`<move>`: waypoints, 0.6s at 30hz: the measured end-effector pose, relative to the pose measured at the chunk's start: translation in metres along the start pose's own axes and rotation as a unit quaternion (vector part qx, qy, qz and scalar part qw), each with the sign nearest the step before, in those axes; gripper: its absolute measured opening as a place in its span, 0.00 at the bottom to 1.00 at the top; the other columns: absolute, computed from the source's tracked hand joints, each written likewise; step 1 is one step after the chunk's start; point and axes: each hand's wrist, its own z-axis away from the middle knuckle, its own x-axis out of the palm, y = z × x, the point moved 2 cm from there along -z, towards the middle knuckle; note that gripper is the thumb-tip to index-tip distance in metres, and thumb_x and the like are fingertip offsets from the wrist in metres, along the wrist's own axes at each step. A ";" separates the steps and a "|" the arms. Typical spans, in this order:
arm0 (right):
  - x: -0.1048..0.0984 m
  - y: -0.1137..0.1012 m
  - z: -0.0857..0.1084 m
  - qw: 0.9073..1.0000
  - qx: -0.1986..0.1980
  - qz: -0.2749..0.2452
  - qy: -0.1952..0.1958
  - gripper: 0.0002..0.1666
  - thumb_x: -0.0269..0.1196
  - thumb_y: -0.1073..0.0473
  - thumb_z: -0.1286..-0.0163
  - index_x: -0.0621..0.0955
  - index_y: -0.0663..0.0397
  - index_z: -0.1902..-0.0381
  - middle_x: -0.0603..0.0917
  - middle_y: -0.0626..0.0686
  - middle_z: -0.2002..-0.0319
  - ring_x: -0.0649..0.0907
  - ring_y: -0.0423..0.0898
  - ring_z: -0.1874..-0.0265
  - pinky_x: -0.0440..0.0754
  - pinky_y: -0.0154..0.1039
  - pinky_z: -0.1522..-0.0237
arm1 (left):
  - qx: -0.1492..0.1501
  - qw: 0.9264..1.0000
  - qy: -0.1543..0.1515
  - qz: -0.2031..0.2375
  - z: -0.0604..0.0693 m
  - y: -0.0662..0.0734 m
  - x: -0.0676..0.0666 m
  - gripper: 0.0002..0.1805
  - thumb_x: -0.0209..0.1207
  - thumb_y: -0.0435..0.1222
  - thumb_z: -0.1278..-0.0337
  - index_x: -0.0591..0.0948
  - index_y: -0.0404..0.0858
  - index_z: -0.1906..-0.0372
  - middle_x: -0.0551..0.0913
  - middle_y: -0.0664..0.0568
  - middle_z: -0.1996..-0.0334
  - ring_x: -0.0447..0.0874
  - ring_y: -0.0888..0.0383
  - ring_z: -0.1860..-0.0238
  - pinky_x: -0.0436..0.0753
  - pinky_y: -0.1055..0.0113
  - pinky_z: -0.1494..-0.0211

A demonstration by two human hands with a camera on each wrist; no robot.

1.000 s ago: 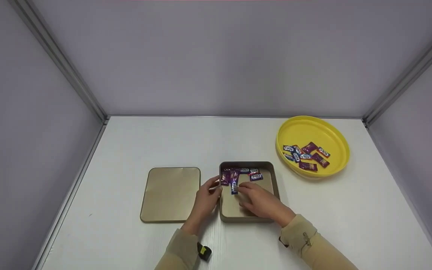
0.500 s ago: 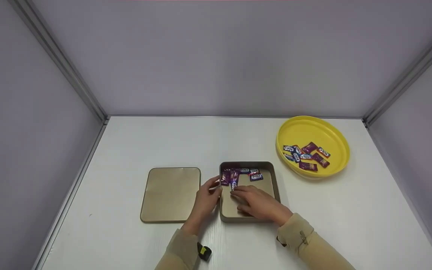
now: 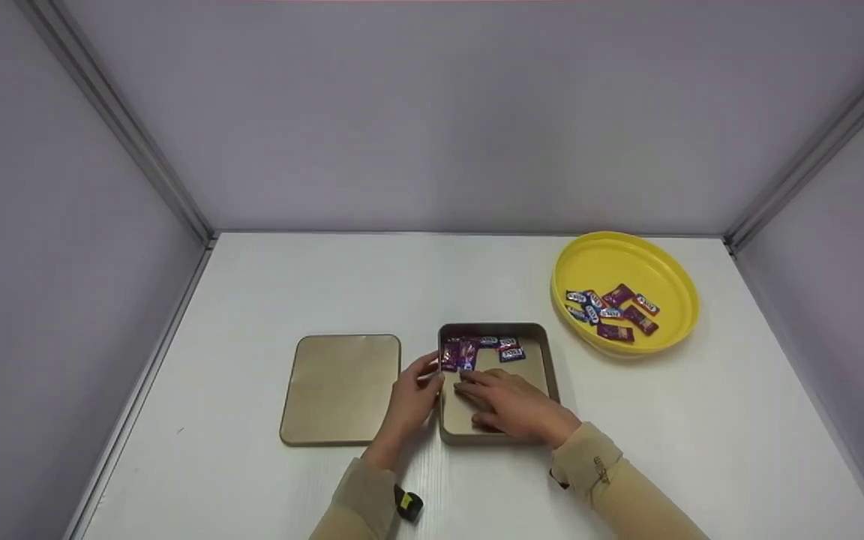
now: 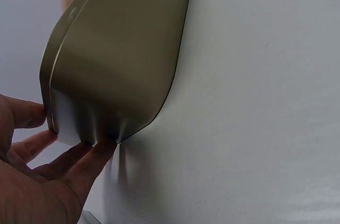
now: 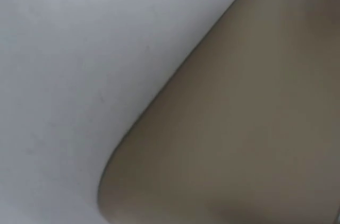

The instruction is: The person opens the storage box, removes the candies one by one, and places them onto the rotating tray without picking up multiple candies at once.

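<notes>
Inside the gold-brown square tin (image 3: 499,439), several purple and blue wrapped sweets (image 3: 468,351) lie along the back and left. My right hand (image 3: 518,405) reaches over the tin's front right, relaxed fingers down inside, fingertips touching a small blue-white sweet that they partly hide. My left hand (image 3: 411,397) rests against the tin's left wall. In the left wrist view, the spread fingertips of that hand (image 4: 58,176) touch the tin's outer wall (image 4: 117,59). The right wrist view holds mostly the tin's side (image 5: 228,128), with a bit of skin at the top right corner.
A flat gold square lid (image 3: 342,390) lies left of the tin on the white table (image 3: 214,390). At the back right stands a round yellow tray (image 3: 612,259) with several wrapped sweets in it. Grey-white panels (image 3: 462,112) enclose the back and sides.
My right hand has shifted slightly left within the tin. The small blue-white sweet, in fuller view before, has moved back towards the purple ones and is partly covered. My left hand stays put.
</notes>
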 end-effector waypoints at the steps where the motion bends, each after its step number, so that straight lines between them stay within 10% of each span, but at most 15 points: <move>1: 0.000 0.001 0.000 1.000 -0.002 0.002 -0.001 0.33 0.61 0.48 0.29 0.70 0.46 0.29 0.66 0.52 0.28 0.67 0.56 0.32 0.65 0.56 0.33 | 0.001 1.000 0.001 -0.002 0.000 0.000 0.000 0.23 0.54 0.30 0.31 0.71 0.35 0.32 0.75 0.33 0.41 0.80 0.45 0.47 0.84 0.60 0.53; 18: -0.004 0.020 0.010 0.998 0.035 -0.036 0.044 0.22 0.64 0.61 0.32 0.79 0.58 0.41 0.75 0.60 0.39 0.73 0.59 0.39 0.69 0.54 0.36 | -0.018 1.000 0.007 0.001 0.000 0.002 0.000 0.23 0.53 0.31 0.30 0.71 0.37 0.32 0.75 0.37 0.40 0.78 0.45 0.44 0.83 0.60 0.49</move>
